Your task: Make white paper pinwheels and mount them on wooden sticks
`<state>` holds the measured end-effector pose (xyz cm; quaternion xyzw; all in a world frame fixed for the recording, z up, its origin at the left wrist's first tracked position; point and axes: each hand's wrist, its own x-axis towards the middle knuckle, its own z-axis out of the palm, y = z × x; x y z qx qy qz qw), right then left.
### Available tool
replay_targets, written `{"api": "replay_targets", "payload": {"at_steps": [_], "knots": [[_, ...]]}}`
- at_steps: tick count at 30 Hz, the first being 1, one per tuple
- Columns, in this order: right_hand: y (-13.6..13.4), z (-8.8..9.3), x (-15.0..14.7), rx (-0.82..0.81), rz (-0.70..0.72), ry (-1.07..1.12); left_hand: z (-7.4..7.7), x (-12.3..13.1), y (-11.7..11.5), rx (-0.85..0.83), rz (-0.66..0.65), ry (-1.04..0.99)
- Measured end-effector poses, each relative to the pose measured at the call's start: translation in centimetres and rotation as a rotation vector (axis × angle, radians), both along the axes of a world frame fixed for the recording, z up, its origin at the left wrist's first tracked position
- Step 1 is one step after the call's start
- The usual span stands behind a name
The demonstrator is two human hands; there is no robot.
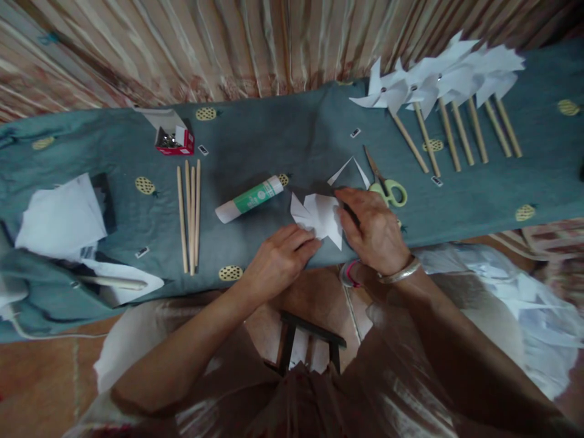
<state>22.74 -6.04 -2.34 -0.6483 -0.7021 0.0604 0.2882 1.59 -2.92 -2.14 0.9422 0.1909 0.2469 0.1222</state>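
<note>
Paper (325, 214), 1 pc., on table (292, 137) btwn L hand (279, 258), curled, grip unclear to me remotely, and R hand (378, 231), part-open, touching it; w/ 1 glue stick (250, 199), 1 scissors (384, 182), 4 bare sticks (192, 213).

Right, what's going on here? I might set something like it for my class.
A person is working on a small white paper with pointed flaps: the left hand is at its near left side, the right hand at its right. Scissors lie by the right hand, a glue stick to the paper's left. Farther left are four loose sticks and an open red box; several assembled pinwheels lie at the far right.
</note>
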Motion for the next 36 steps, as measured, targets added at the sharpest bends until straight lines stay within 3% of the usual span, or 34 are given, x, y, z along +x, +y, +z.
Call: {"api": "replay_targets", "payload": {"at_steps": [20,27,36], "knots": [[2.1,0.1,0.5,-0.039,-0.012,0.072,0.7,-1.1,1.8,0.010,0.092,0.055],[2.6,-0.1,-0.1,-0.046,0.065,0.117,0.9,-0.9,1.7,0.013,0.101,0.047],[2.5,0.8,-0.5,-0.179,-0.032,0.230,1.1,-1.1,1.7,0.043,0.126,-0.009]]}}
